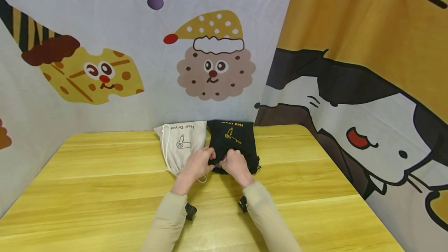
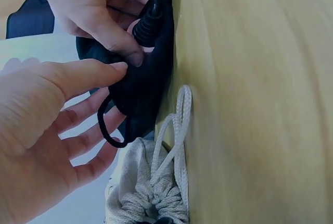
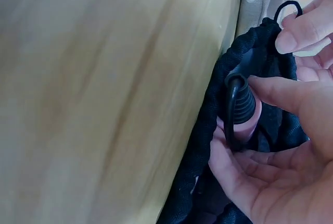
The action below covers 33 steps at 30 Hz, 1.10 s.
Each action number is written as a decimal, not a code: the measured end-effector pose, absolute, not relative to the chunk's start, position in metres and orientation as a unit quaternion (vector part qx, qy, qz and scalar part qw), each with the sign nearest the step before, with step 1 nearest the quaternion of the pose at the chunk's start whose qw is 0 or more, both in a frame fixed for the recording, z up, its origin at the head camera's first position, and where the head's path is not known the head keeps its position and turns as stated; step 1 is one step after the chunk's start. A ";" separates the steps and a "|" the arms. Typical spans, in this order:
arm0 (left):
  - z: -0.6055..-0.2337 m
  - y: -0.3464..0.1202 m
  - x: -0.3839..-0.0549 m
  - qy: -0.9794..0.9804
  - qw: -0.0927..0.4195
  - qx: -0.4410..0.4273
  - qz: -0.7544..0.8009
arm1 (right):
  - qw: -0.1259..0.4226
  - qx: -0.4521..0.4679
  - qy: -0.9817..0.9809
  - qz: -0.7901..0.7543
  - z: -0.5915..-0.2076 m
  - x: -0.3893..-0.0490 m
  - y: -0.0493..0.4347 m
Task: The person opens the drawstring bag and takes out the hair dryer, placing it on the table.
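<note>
A black drawstring bag (image 1: pixel 232 135) printed "Hair Dryer" lies on the table, mouth toward me. Inside its opening in the right wrist view is a hair dryer, showing its pink handle end (image 3: pixel 250 126), a ribbed black cord sleeve (image 3: pixel 242 102) and a bent black cord (image 3: pixel 231 117). My right hand (image 1: pixel 236 162) reaches into the mouth and grips the handle end between thumb and fingers. The rest of the dryer is hidden by the cloth. My left hand (image 1: pixel 198 161) pinches the bag's rim, thumb on one side and fingers behind, beside a black drawstring loop (image 2: pixel 105 125).
A white drawstring bag (image 1: pixel 185 139), also printed "Hair Dryer", lies just left of the black one, its white cord (image 2: pixel 182 114) trailing on the wooden table (image 1: pixel 115 189). Something black shows in its gathered mouth. A cartoon-printed curtain (image 1: pixel 140 108) hangs behind the table.
</note>
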<state>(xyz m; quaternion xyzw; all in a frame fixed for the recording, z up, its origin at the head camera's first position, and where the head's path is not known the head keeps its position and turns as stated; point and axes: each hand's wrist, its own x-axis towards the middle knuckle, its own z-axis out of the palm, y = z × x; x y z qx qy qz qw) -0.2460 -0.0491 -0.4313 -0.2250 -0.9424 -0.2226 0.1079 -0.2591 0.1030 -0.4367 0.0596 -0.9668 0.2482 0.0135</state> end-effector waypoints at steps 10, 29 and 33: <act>-0.431 -0.043 -0.243 -0.947 0.102 -0.224 -0.207 | -0.030 0.056 -0.964 0.259 -0.427 -0.259 0.116; -0.435 -0.039 -0.242 -0.941 0.122 -0.240 -0.203 | -0.081 0.107 -0.975 0.176 -0.409 -0.249 0.150; -0.435 -0.038 -0.243 -0.941 0.123 -0.238 -0.208 | -0.087 0.123 -0.973 0.174 -0.407 -0.248 0.158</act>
